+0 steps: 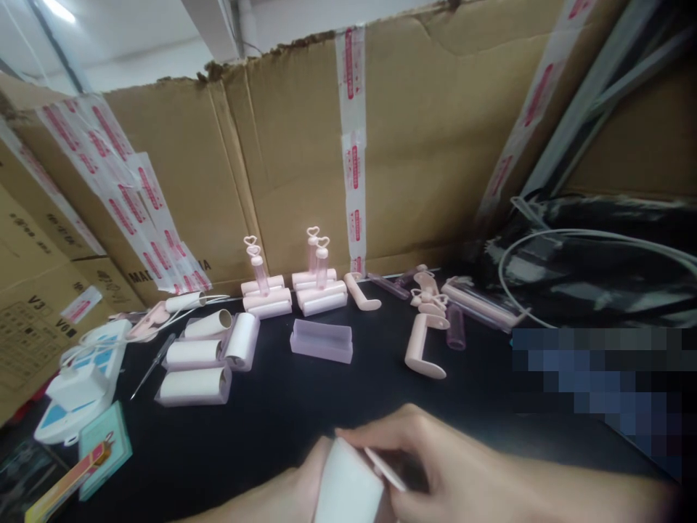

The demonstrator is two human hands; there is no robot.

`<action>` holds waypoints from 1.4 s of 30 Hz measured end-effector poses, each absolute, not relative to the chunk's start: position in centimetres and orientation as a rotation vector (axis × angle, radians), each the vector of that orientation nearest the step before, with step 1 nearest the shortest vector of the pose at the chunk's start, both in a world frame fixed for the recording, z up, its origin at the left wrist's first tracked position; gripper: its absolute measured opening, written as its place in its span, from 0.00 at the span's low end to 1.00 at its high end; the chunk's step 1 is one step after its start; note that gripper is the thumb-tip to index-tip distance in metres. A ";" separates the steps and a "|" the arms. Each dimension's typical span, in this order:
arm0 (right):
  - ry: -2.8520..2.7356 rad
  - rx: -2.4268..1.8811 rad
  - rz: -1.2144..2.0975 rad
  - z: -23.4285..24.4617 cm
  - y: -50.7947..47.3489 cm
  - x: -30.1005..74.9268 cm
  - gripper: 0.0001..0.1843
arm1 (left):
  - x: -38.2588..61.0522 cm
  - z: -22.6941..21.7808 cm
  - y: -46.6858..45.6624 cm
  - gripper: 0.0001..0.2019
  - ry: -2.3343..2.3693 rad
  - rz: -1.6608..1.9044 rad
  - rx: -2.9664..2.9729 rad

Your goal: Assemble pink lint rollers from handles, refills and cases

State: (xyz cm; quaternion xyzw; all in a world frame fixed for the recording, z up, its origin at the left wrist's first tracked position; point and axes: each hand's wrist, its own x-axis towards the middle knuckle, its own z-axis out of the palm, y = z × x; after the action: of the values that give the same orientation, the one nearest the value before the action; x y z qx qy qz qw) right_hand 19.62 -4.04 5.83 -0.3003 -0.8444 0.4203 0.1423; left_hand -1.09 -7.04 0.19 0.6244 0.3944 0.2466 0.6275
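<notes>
At the bottom centre a white roll (348,483) stands between my hands, with a strip of lilac casing along its side. My left hand (308,479) is closed round its left side, though most of those fingers are hidden. My right hand (419,450) has thumb and fingers bent at the roll's right end, gripping a thin pale pink piece (385,468) against it. The piece's full shape is hidden. Ahead lies a translucent lilac tray (321,347). To its right sits a pink curved holder (419,345) with a rounded end plate.
White rolls in lilac trays (194,385) lie at left. Several finished-looking pink pieces with heart-topped tubes (321,272) stand before the cardboard wall (294,160). A tool with a thin metal tip (147,374), a power strip (112,363) and a box cutter (70,479) lie far left.
</notes>
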 end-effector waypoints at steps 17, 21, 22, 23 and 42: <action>-1.837 -0.960 1.177 2.7 2.1 19.3 0.29 | -0.4 2.1 -0.7 0.55 1.077 0.851 1.803; -1.872 -0.967 0.765 5.3 6.7 20.4 0.28 | -1.7 0.2 4.1 0.48 1.292 1.005 2.018; -1.912 -0.945 0.701 5.8 7.6 20.4 0.27 | -2.0 -0.6 5.1 0.44 1.307 1.012 2.012; -1.964 -0.921 0.653 6.1 8.3 20.3 0.25 | -2.3 -1.3 5.8 0.41 1.304 1.018 1.980; -2.566 -0.728 0.230 2.2 4.3 17.2 0.29 | -3.6 -5.4 2.1 0.40 1.078 1.081 1.707</action>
State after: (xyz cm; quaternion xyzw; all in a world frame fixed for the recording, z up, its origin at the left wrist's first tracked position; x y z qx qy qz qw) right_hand 17.18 4.31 2.19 -0.2645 -0.9328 0.0836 0.2300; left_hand -3.64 2.12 -5.44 0.6789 0.4288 0.4300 0.4127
